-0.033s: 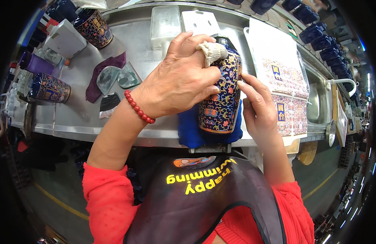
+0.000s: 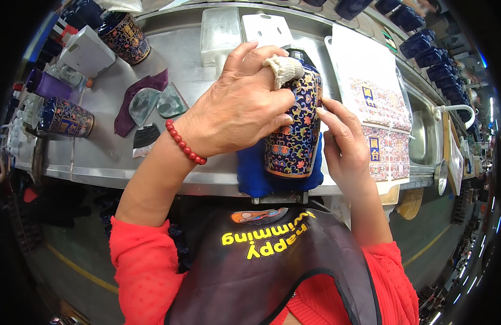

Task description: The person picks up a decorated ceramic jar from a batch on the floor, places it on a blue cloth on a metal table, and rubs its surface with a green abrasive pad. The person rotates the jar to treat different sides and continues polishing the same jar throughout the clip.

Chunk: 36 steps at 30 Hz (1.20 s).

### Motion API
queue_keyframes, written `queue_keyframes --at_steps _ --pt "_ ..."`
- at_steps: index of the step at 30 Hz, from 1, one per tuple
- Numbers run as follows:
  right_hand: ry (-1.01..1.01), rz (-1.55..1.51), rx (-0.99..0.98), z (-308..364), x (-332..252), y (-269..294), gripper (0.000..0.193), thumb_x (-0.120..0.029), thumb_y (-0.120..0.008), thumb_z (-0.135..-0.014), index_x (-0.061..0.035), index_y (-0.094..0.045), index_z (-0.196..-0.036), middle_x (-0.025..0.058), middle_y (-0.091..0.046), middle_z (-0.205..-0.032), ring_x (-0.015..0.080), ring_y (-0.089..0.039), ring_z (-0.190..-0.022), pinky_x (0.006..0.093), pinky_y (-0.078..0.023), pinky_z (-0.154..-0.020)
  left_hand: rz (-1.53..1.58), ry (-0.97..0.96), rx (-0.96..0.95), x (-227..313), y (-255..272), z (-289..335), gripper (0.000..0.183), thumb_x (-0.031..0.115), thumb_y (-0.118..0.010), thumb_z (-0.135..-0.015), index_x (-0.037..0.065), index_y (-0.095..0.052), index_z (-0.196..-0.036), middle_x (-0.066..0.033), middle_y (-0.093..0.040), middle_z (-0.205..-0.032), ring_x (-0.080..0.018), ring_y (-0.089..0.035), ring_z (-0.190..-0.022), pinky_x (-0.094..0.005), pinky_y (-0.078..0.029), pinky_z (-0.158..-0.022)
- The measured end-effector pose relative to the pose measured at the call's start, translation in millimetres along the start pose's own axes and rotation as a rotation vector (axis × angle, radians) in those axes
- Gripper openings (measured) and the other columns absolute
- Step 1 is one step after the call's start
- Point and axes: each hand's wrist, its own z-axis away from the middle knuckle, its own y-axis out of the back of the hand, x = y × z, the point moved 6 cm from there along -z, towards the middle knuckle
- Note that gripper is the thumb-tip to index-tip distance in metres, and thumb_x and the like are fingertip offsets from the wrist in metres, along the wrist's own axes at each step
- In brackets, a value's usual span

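A dark blue bottle (image 2: 291, 146) with a colourful floral pattern and gold lines lies on a blue cloth pad (image 2: 252, 172) at the bench's front edge, neck pointing away from me. My left hand (image 2: 242, 105) grips its left side, thumb on the patterned face. A cream knitted cover (image 2: 283, 69) wraps one of that hand's fingers near the bottle's shoulder. From the right, my right hand (image 2: 345, 138) presses its fingertips on the bottle's side, other fingers curled under. Part of the bottle's upper left is hidden behind my left hand.
Printed floral sheets (image 2: 388, 154) lie at the right, before a sink (image 2: 422, 135). Clear scraper-like pieces (image 2: 143, 105) and a purple cloth (image 2: 124, 116) lie at the left. Two patterned bottles, one (image 2: 66, 117) lower left, and a white block (image 2: 267, 30) stand farther off.
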Motion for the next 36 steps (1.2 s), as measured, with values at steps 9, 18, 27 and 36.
queue_keyframes --at_steps 9,18,27,36 --pt "-0.045 -0.017 0.004 3.8 2.6 -1.8 0.049 0.018 -0.055 -0.085 -0.0011 -0.063 -0.129 0.0212 -0.061 -0.134 0.0341 -0.062 -0.12 0.0377 -0.054 -0.093 -0.224 -0.059 -0.024 8.8 -0.6 -4.9 0.013 0.022 -0.068 -0.084 0.01 -0.067 -0.088 -0.0078 -0.068 -0.102 -0.0289 -0.042 -0.137 -0.0527 -0.021 -0.119" --pt "-0.044 -0.016 0.007 5.7 3.4 -2.5 0.049 0.018 -0.055 -0.086 -0.0015 -0.062 -0.13 0.021 -0.061 -0.135 0.0338 -0.062 -0.121 0.0379 -0.054 -0.094 -0.214 -0.056 -0.087 8.7 -1.1 -6.1 0.023 0.025 -0.077 -0.08 0.008 -0.065 -0.09 -0.0101 -0.066 -0.122 -0.0303 -0.041 -0.139 -0.0537 -0.022 -0.12" --pt "-0.052 -0.035 0.007 7.8 6.6 -3.1 0.05 0.018 -0.055 -0.085 -0.0021 -0.062 -0.13 0.0207 -0.06 -0.135 0.0344 -0.062 -0.121 0.0386 -0.054 -0.095 -0.157 -0.056 -0.121 7.5 1.8 -12.7 0.014 0.024 -0.071 -0.084 0.01 -0.07 -0.083 -0.01 -0.068 -0.11 -0.03 -0.044 -0.136 -0.0522 -0.022 -0.118" --pt "-0.054 -0.045 0.002 7.7 8.1 -3.5 0.052 0.019 -0.056 -0.083 -0.0019 -0.062 -0.131 0.0208 -0.06 -0.135 0.0353 -0.061 -0.123 0.0398 -0.053 -0.098 -0.105 -0.034 -0.168 3.8 0.3 -14.4 0.019 0.024 -0.075 -0.083 0.009 -0.065 -0.086 -0.0125 -0.063 -0.128 -0.0322 -0.041 -0.139 -0.051 -0.02 -0.12"
